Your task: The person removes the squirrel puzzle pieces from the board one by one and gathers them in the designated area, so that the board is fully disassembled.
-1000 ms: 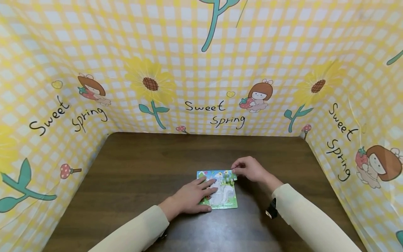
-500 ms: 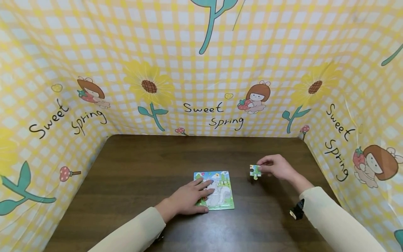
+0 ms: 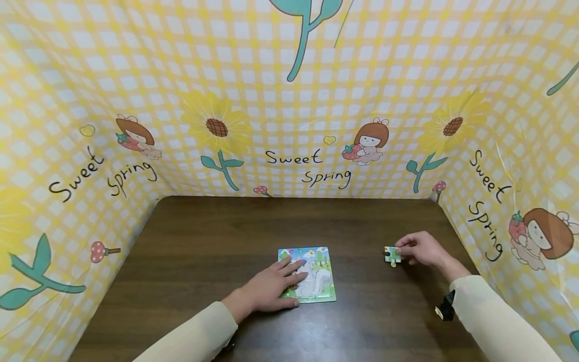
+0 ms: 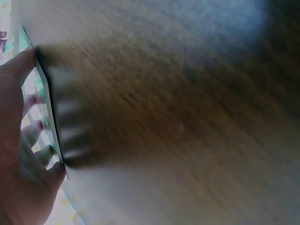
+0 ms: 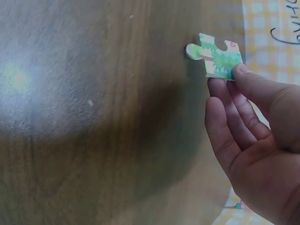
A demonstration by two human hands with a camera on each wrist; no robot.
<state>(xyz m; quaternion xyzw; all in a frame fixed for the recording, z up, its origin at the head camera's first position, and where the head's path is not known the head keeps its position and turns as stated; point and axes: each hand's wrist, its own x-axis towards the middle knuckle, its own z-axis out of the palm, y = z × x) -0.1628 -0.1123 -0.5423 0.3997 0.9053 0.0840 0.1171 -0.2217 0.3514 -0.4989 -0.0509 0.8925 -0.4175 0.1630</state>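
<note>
A square jigsaw puzzle (image 3: 322,289) lies on the table, printed with a pale animal, grass, flowers and blue sky. My left hand (image 3: 271,285) rests spread over its left side, fingers straight across the picture and thumb at the near edge; part of the picture is hidden under it. Well off to the right, my right hand (image 3: 421,250) pinches a green puzzle piece (image 3: 392,255) by one edge, between thumb and fingers. In the right wrist view, the puzzle piece (image 5: 220,57) shows a round tab and a notch, held just over the wood.
The dark wooden table (image 3: 217,226) has rounded far corners. A yellow checked cloth (image 3: 289,115) with sunflowers and lettering stands up behind it and along both sides. Black devices sit at the wrists, one at the right cuff (image 3: 445,305).
My right hand has carried the puzzle piece away from the puzzle's upper right corner, out to the right. The left hand has stayed on the puzzle.
</note>
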